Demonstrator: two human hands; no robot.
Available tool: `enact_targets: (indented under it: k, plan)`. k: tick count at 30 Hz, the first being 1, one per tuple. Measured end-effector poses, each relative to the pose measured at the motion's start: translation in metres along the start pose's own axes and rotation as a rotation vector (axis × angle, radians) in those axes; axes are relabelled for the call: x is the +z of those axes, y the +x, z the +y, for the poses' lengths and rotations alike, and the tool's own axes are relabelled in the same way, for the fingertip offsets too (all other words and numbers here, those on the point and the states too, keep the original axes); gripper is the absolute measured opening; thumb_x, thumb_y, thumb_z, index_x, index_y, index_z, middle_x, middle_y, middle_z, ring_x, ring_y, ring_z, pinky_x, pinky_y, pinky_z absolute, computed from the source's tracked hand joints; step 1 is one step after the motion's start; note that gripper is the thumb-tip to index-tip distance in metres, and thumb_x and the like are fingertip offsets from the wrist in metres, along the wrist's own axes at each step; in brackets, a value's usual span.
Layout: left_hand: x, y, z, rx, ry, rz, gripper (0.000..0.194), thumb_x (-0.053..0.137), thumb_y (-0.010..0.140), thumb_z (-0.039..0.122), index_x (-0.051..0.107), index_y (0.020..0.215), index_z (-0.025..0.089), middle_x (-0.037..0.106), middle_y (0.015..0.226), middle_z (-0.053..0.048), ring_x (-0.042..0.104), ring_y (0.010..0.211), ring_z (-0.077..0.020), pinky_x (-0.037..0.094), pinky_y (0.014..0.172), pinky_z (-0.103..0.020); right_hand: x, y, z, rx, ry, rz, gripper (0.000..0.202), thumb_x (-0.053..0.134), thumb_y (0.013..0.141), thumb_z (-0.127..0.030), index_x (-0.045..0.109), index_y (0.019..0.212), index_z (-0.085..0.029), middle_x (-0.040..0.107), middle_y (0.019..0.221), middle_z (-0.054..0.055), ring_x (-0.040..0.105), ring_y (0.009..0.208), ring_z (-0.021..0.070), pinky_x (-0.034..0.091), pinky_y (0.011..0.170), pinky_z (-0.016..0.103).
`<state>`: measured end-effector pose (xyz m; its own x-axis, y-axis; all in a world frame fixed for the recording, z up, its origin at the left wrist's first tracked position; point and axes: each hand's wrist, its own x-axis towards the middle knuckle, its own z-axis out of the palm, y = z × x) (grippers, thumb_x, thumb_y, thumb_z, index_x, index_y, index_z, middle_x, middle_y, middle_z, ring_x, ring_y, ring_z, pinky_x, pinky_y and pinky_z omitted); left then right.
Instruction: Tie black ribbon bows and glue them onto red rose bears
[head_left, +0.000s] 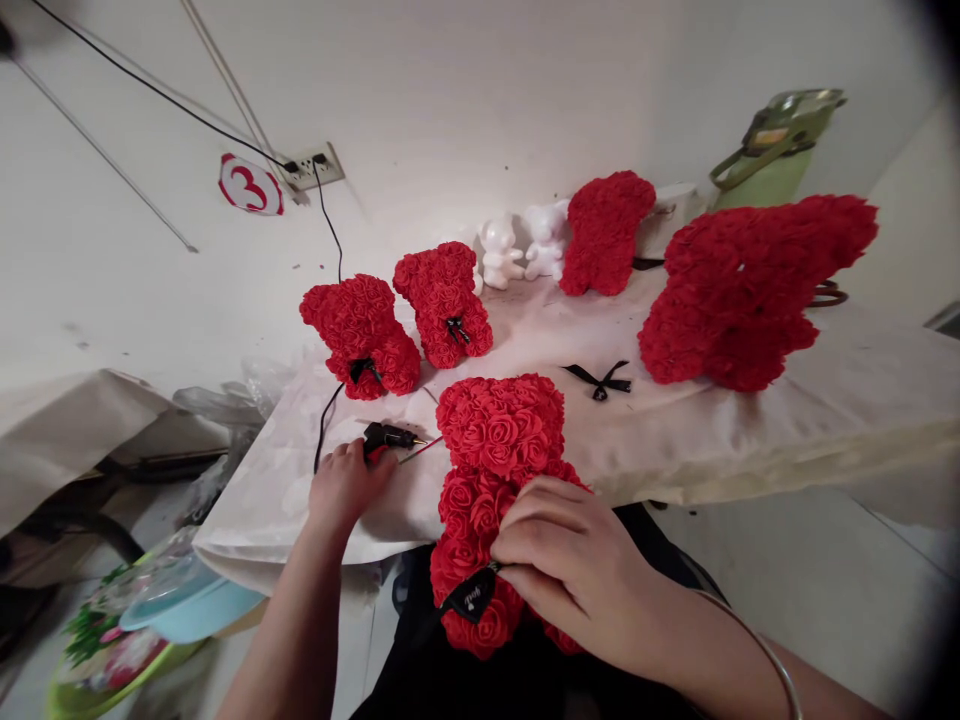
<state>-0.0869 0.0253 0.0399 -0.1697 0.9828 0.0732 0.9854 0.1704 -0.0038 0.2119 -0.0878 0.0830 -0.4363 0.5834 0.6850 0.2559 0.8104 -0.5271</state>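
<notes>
A red rose bear (501, 430) leans against the table edge in front of me, its lower part over my lap. My right hand (574, 560) rests on the bear's lower half, thumb and fingers pinching the end of a black ribbon (474, 594) with pale lettering. On the table to the left, my left hand (351, 482) is closed around the handle of a black glue gun (391, 436). The gun's nozzle points right, toward the bear. A thin red stick (421, 450) lies just beside the nozzle.
Two rose bears with black bows (360, 335) (442, 305) stand at the back left, two more (607, 235) (750, 290) at the right. Small white bear figures (501, 252) stand by the wall. A loose black bow (600, 380) lies on the table. Basins (191, 600) sit lower left.
</notes>
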Motion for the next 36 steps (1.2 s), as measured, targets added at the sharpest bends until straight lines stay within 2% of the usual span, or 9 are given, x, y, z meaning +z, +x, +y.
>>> enact_targets:
  k: [3,8,11,13,15,17,21,26,36]
  plan:
    - [0.003,0.006,-0.002,-0.005,0.005,0.012,0.056,0.05,0.081,0.056,0.06,0.11,0.01,0.063,0.112,-0.023,0.059,0.111,-0.0384,0.044,0.094,-0.045,0.0,-0.003,-0.001,-0.021,0.006,0.029,0.006,0.059,0.09,-0.013,0.06,0.09,-0.018,0.066,0.084,0.0,0.055,0.078,0.0122,0.048,0.077,0.028]
    - [-0.003,0.006,-0.007,-0.083,-0.072,-0.01,0.049,0.051,0.078,0.06,0.061,0.095,0.016,0.068,0.099,-0.018,0.065,0.095,-0.0378,0.049,0.074,-0.042,-0.003,-0.009,-0.005,-0.125,-0.049,0.146,0.009,0.058,0.086,-0.007,0.06,0.089,-0.016,0.064,0.081,0.002,0.053,0.076,0.013,0.05,0.077,0.03]
    - [-0.015,-0.009,-0.008,-0.142,-0.135,0.033,0.049,0.044,0.083,0.059,0.057,0.104,0.016,0.069,0.094,-0.015,0.067,0.09,-0.0337,0.047,0.068,-0.037,-0.003,-0.01,-0.006,-0.167,-0.073,0.18,0.014,0.058,0.083,-0.002,0.061,0.089,-0.014,0.064,0.082,0.003,0.052,0.076,0.0134,0.051,0.078,0.031]
    - [-0.026,-0.025,-0.006,-0.133,-0.255,0.099,0.048,0.044,0.085,0.058,0.053,0.109,0.018,0.068,0.089,-0.01,0.066,0.085,-0.0278,0.046,0.066,-0.033,-0.002,-0.01,-0.006,-0.162,-0.068,0.192,0.016,0.059,0.082,-0.001,0.062,0.091,-0.014,0.065,0.083,0.003,0.053,0.078,0.014,0.052,0.078,0.032]
    - [-0.037,-0.043,-0.003,-0.044,-0.494,0.219,0.047,0.05,0.083,0.057,0.052,0.111,0.02,0.064,0.084,-0.004,0.063,0.076,-0.0213,0.045,0.064,-0.029,0.001,-0.009,-0.005,-0.142,-0.058,0.208,0.016,0.06,0.082,-0.001,0.062,0.091,-0.014,0.065,0.083,0.004,0.053,0.078,0.0143,0.052,0.076,0.032]
    - [-0.047,-0.06,0.005,0.116,-0.683,0.324,0.046,0.057,0.081,0.052,0.052,0.113,0.02,0.06,0.084,-0.001,0.057,0.072,-0.0164,0.044,0.064,-0.027,0.004,-0.008,-0.004,-0.118,-0.054,0.233,0.016,0.061,0.083,-0.001,0.063,0.091,-0.015,0.065,0.083,0.003,0.054,0.079,0.0142,0.051,0.075,0.032]
    - [-0.058,-0.082,0.024,0.356,-0.852,0.42,0.039,0.064,0.08,0.038,0.051,0.111,0.02,0.052,0.08,0.001,0.047,0.066,-0.0102,0.04,0.058,-0.021,0.007,-0.006,-0.002,-0.087,-0.073,0.256,0.017,0.061,0.083,-0.001,0.063,0.09,-0.016,0.064,0.082,0.002,0.054,0.078,0.0137,0.05,0.072,0.031]
    - [-0.055,-0.087,0.036,0.435,-0.864,0.506,0.04,0.067,0.078,0.026,0.05,0.113,0.02,0.052,0.083,0.002,0.045,0.066,-0.0072,0.04,0.057,-0.017,0.007,-0.006,0.0,-0.064,-0.077,0.264,0.016,0.061,0.084,-0.002,0.063,0.089,-0.017,0.063,0.082,0.002,0.054,0.079,0.0141,0.049,0.073,0.033]
    - [-0.054,-0.089,0.042,0.487,-0.639,0.659,0.038,0.069,0.077,0.028,0.053,0.11,0.019,0.055,0.081,0.001,0.05,0.063,-0.0071,0.045,0.057,-0.017,0.008,-0.007,0.004,-0.024,-0.037,0.264,0.017,0.062,0.083,-0.002,0.062,0.089,-0.018,0.063,0.083,0.002,0.054,0.08,0.0141,0.049,0.072,0.032]
